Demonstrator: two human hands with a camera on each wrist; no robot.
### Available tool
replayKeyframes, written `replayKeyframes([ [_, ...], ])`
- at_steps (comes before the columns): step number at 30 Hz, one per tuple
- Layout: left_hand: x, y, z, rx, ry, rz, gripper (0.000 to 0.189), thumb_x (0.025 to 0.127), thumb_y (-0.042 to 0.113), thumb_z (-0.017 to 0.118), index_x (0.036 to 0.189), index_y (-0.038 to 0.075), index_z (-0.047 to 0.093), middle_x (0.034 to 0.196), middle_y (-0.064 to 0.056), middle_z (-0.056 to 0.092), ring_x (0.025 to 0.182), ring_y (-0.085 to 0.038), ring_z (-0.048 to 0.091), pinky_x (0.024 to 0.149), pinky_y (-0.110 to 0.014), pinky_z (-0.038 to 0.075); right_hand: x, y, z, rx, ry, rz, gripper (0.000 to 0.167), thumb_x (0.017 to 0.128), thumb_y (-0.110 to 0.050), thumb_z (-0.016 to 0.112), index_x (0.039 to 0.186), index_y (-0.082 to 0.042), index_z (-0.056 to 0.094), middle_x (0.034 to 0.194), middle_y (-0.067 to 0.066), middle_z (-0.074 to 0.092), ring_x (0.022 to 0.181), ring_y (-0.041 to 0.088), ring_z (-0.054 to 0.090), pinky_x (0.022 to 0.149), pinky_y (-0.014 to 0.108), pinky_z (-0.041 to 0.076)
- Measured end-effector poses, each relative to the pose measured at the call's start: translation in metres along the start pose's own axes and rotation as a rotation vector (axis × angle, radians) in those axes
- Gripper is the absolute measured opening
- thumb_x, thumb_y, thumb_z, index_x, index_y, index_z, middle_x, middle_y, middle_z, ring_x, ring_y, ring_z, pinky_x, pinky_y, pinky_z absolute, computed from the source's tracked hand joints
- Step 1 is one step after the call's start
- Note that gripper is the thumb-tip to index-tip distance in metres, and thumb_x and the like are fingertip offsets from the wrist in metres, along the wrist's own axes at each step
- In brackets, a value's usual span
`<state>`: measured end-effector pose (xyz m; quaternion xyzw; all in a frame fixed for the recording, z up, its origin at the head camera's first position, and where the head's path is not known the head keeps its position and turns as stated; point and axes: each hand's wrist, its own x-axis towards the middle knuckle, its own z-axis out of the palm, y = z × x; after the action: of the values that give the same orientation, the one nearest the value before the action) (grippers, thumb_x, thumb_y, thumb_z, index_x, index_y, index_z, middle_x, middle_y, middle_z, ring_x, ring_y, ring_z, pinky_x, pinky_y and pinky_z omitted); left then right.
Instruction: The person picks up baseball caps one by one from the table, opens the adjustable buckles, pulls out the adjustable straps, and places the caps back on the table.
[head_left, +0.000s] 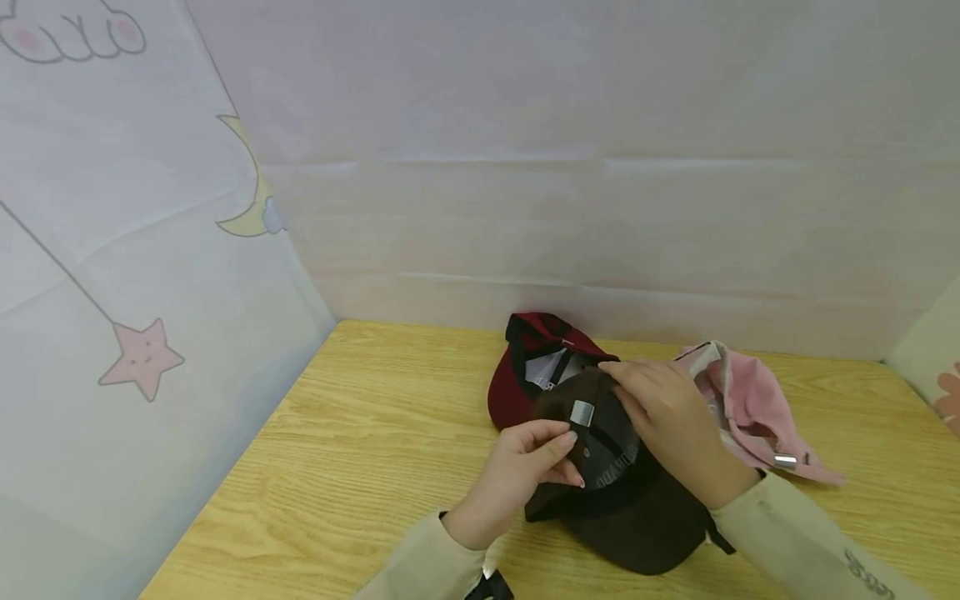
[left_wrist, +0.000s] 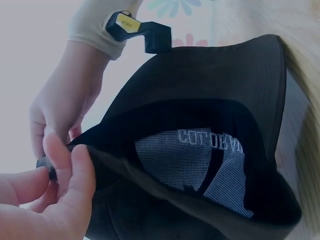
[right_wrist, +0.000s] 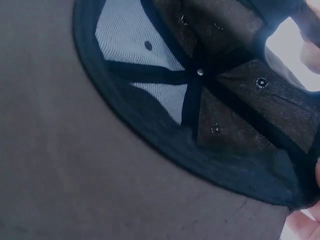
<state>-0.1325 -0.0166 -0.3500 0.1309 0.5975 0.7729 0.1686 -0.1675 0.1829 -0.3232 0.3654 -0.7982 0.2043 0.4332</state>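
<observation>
A dark brown baseball cap (head_left: 641,525) is held above the wooden table, its brim toward me and its back strap facing up. My left hand (head_left: 525,471) pinches the strap end just below a silver buckle (head_left: 582,413) between thumb and fingers. With its fingers over the far edge of the cap, my right hand (head_left: 671,417) grips it on the right side. Pale mesh and light lettering (left_wrist: 205,139) show inside the cap in the left wrist view. Dark seam tape meets at a small metal stud (right_wrist: 200,72) inside the crown in the right wrist view.
A dark red cap (head_left: 507,396) lies behind the brown one, its inside partly visible. To the right is a pink cap (head_left: 761,400) with a silver buckle, partly behind my right hand. Printed cloth walls (head_left: 480,217) enclose the wooden table (head_left: 352,433) at the back and sides.
</observation>
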Motion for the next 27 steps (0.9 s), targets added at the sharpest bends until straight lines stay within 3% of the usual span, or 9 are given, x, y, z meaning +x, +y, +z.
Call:
replayKeyframes([
  [4, 0.001, -0.001, 0.000, 0.066, -0.009, 0.007, 0.026, 0.098, 0.007, 0.058, 0.115, -0.013, 0.061, 0.075, -0.009, 0.066, 0.065, -0.008, 0.064, 0.077, -0.033, 0.057, 0.002, 0.003, -0.001, 0.004, 0.005, 0.024, 0.047, 0.107, -0.030, 0.036, 0.104, 0.005, 0.068, 0.087, 0.018, 0.068, 0.075, 0.034, 0.064, 0.070, 0.047, 0.048],
  [9, 0.003, 0.000, -0.001, 0.145, -0.005, 0.106, 0.025, 0.096, 0.004, 0.059, 0.112, -0.015, 0.061, 0.081, -0.020, 0.065, 0.067, -0.007, 0.064, 0.074, -0.029, 0.056, 0.005, 0.005, -0.003, -0.003, -0.003, 0.055, 0.051, 0.107, -0.031, 0.035, 0.101, 0.008, 0.068, 0.086, 0.019, 0.068, 0.075, 0.035, 0.064, 0.068, 0.048, 0.050],
  [15, 0.005, 0.007, -0.002, 0.276, 0.065, 0.211, 0.019, 0.094, 0.006, 0.062, 0.106, -0.010, 0.064, 0.089, -0.012, 0.064, 0.074, -0.006, 0.061, 0.071, -0.020, 0.052, 0.007, 0.005, -0.006, 0.004, -0.023, 0.076, 0.057, 0.107, -0.035, 0.030, 0.103, 0.008, 0.068, 0.085, 0.020, 0.068, 0.072, 0.036, 0.064, 0.065, 0.049, 0.051],
  [20, 0.009, 0.019, -0.002, 0.472, 0.131, 0.323, 0.017, 0.093, 0.011, 0.067, 0.105, -0.001, 0.067, 0.094, -0.008, 0.062, 0.084, -0.012, 0.057, 0.074, -0.022, 0.048, 0.009, 0.004, -0.007, 0.003, -0.015, 0.090, 0.057, 0.107, -0.035, 0.031, 0.104, 0.008, 0.068, 0.085, 0.021, 0.069, 0.070, 0.036, 0.063, 0.064, 0.049, 0.050],
  [24, 0.011, 0.029, -0.002, 0.566, 0.146, 0.377, 0.019, 0.093, 0.014, 0.068, 0.109, 0.004, 0.067, 0.102, -0.006, 0.060, 0.092, -0.019, 0.058, 0.078, -0.026, 0.047, 0.011, 0.004, -0.008, 0.012, -0.009, 0.092, 0.046, 0.105, -0.026, 0.039, 0.104, 0.008, 0.069, 0.086, 0.021, 0.069, 0.070, 0.035, 0.063, 0.063, 0.048, 0.050],
  [27, 0.012, 0.034, 0.000, 0.580, 0.142, 0.417, 0.020, 0.092, 0.012, 0.068, 0.109, 0.003, 0.066, 0.106, -0.007, 0.059, 0.094, -0.022, 0.057, 0.080, -0.029, 0.048, 0.012, 0.003, -0.008, 0.019, -0.007, 0.087, 0.028, 0.094, -0.010, 0.051, 0.104, 0.008, 0.069, 0.086, 0.021, 0.069, 0.069, 0.035, 0.064, 0.064, 0.048, 0.049],
])
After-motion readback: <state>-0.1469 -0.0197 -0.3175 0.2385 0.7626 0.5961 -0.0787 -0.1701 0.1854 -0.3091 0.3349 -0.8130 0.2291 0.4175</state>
